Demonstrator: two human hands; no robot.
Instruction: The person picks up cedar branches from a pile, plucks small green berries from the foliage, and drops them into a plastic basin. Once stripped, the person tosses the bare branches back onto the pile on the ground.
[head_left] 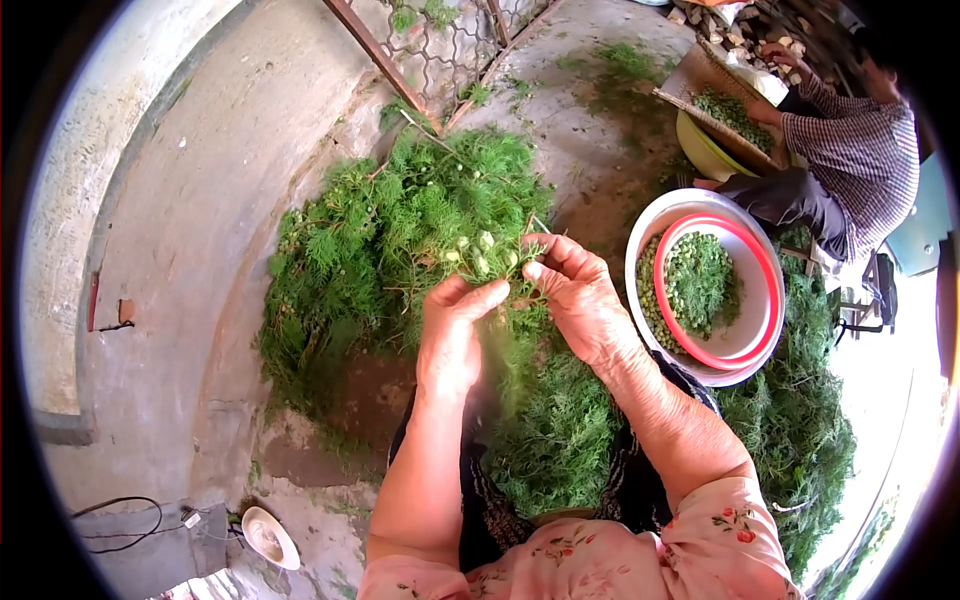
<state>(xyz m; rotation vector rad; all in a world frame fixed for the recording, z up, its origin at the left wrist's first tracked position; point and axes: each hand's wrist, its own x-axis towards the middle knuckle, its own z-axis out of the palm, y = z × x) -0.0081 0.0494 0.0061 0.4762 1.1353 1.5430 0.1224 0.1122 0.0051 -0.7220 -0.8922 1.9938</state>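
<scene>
Between my two hands is a green sprig (482, 256) with several pale green cones on it. My left hand (455, 325) pinches its lower left side between thumb and fingers. On the right side, my right hand (580, 295) has thumb and forefinger closed on the sprig near a thin stem. Beyond and below the hands lies a large heap of feathery green branches (350, 250). More cut greenery (560, 430) rests between my knees. To the right of my right hand, a red-rimmed basin (768, 300) holds green cones and leafy bits, inside a wider metal basin (640, 225).
At the upper right a co-worker in a checked shirt (850, 140) holds a woven tray (700, 75) of green cones over a yellow-green basin (700, 145). More branches (800, 430) lie at the right. A white hat-like object (270, 537) is at the lower left.
</scene>
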